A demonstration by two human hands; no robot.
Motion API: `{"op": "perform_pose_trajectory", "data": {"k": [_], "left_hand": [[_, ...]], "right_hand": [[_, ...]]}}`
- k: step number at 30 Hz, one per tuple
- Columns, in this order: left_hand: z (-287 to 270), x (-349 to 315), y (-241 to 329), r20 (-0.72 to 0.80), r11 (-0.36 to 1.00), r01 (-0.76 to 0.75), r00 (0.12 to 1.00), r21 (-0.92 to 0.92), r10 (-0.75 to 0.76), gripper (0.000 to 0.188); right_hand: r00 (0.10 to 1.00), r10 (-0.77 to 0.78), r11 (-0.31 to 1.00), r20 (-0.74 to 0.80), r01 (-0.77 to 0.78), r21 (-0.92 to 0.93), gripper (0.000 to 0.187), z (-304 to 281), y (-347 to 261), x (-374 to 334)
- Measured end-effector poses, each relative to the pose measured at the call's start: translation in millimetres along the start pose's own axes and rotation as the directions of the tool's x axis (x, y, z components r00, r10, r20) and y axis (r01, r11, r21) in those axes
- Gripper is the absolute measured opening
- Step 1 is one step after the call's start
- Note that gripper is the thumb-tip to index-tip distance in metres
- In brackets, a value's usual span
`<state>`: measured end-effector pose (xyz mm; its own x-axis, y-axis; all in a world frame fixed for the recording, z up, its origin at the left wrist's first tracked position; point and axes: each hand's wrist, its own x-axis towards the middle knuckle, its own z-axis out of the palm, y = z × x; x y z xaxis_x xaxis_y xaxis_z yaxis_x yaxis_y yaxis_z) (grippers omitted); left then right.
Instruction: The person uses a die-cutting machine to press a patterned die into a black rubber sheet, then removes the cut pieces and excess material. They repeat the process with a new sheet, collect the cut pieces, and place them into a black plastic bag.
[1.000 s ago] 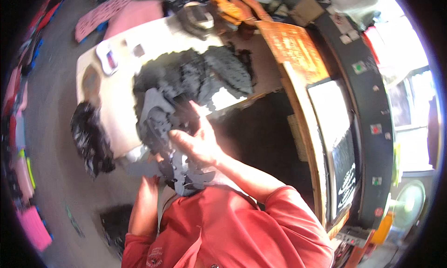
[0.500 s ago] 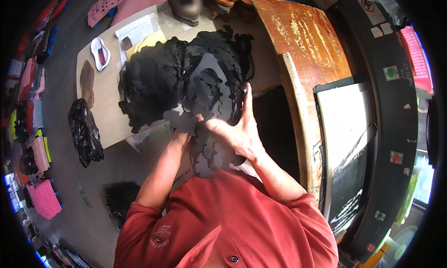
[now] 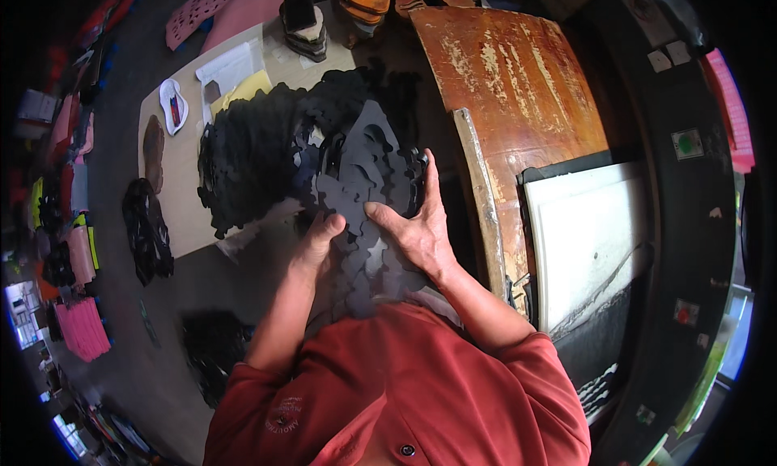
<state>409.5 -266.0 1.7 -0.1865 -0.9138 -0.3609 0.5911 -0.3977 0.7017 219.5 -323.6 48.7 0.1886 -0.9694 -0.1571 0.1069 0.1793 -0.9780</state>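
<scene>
Dark grey cut-out sheets [image 3: 371, 171] held in front of the desk [image 3: 182, 203]

The right hand [image 3: 417, 227] is spread wide, gripping the sheets with its thumb on top and its fingers along their right side. The left hand [image 3: 317, 241] is partly curled at their left edge; its fingers are hidden, so its hold cannot be confirmed. The sheets lie between both hands, beside a heap of black cut pieces [image 3: 251, 150] on the desk.
</scene>
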Motion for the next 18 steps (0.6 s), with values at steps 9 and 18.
{"op": "perform_pose_trajectory", "data": {"k": [9, 18], "left_hand": [[-46.5, 9.5, -15.1, 0.085, 0.984, 0.06, 0.995, -0.165, -0.047, 0.053], [-45.3, 6.0, 11.4, 0.451, 0.939, 0.191, 0.891, -0.287, -0.043, 0.054]], "right_hand": [[0.986, -0.155, 0.981, -0.054, 0.147, -0.128, 0.112, 22.8, -6.0, -21.3], [0.971, -0.142, 0.969, 0.19, 0.176, -0.176, 0.122, 46.2, -29.6, -21.4]]}}
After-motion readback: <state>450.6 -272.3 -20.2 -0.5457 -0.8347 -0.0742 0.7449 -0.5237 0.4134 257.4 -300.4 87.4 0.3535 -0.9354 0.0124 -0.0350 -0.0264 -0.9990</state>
